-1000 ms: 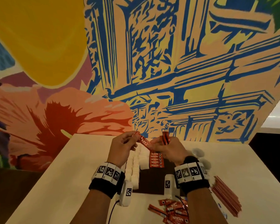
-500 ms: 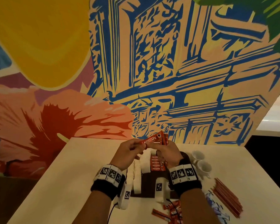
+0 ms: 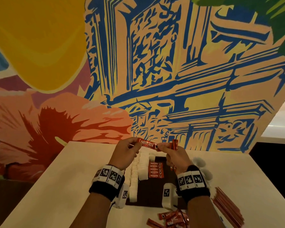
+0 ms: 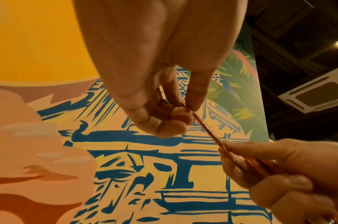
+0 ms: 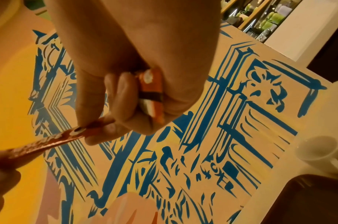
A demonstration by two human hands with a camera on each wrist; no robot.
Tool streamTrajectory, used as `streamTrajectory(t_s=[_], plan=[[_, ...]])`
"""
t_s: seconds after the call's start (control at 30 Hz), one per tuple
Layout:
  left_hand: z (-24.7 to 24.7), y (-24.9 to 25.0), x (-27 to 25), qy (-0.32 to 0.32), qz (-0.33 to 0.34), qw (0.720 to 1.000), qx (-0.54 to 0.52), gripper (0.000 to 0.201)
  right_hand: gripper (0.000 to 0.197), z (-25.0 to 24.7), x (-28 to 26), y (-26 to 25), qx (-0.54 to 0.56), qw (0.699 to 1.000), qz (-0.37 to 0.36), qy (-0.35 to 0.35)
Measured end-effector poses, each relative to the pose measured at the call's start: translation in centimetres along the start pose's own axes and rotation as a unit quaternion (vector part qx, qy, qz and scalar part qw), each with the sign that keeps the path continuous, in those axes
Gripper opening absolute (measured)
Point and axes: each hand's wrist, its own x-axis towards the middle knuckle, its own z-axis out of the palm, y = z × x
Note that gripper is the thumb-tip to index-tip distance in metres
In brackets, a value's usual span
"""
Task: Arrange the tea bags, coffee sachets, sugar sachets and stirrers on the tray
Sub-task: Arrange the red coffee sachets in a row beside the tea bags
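A red coffee sachet [image 3: 148, 144] is stretched level between my two hands, above the dark tray [image 3: 153, 190]. My left hand [image 3: 128, 149] pinches its left end; my right hand [image 3: 169, 151] pinches its right end and also holds a small bundle of coffee sachets [image 3: 174, 144] in its curled fingers. In the right wrist view the bundle [image 5: 151, 92] sits in the palm and the stretched sachet [image 5: 54, 140] runs down-left. On the tray lie a row of red coffee sachets [image 3: 155, 170] and columns of white sugar sachets [image 3: 139, 168].
The tray sits on a cream table [image 3: 69, 178] against a painted mural wall. Loose red coffee sachets [image 3: 171, 218] lie at the near edge, a stack of red stirrers [image 3: 227, 208] at the right, and white cups [image 5: 315, 149] beyond the tray's far right corner.
The sachet between my hands has turned from a slant to level with its printed face up. Both hands stayed raised over the tray.
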Motion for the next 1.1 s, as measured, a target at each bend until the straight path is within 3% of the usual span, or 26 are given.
streamTrajectory(t_s=[0.2,0.33,0.43,0.53,0.67,0.8,0.93,1.1], plan=[[3.0,1.5,0.3,0.025,0.007,0.999,-0.026,0.012,0.024,-2.7,0.9,-0.9,-0.085,0.994,0.005,-0.063],[5.0,1.7,0.0,0.026,-0.008,0.999,-0.016,0.013,0.02,-4.3,0.7,-1.7,-0.11,0.992,-0.01,-0.062],[6.0,1.2,-0.7,0.039,0.028,0.997,0.06,0.032,0.021,-6.0,0.8,-1.9,-0.124,0.99,-0.017,-0.058],[7.2,1.2,-1.5,0.012,0.086,0.983,0.16,0.049,0.025,-8.0,1.3,-1.3,-0.158,0.985,0.001,-0.063],[9.0,0.6,-1.8,-0.035,0.124,0.945,0.3,0.035,0.025,-10.5,1.4,-0.1,-0.188,0.978,0.02,-0.086],[10.1,0.6,-1.9,-0.031,0.124,0.923,0.364,0.028,0.03,-11.5,1.3,0.7,-0.176,0.979,0.023,-0.101],[10.2,0.1,-1.5,-0.041,0.096,0.916,0.386,0.03,0.034,-12.1,1.6,1.2,-0.16,0.98,0.073,-0.091],[9.4,-4.1,-1.2,-0.033,0.0,0.921,0.389,0.033,0.016,-12.9,3.2,4.2,-0.109,0.978,0.156,-0.083]])
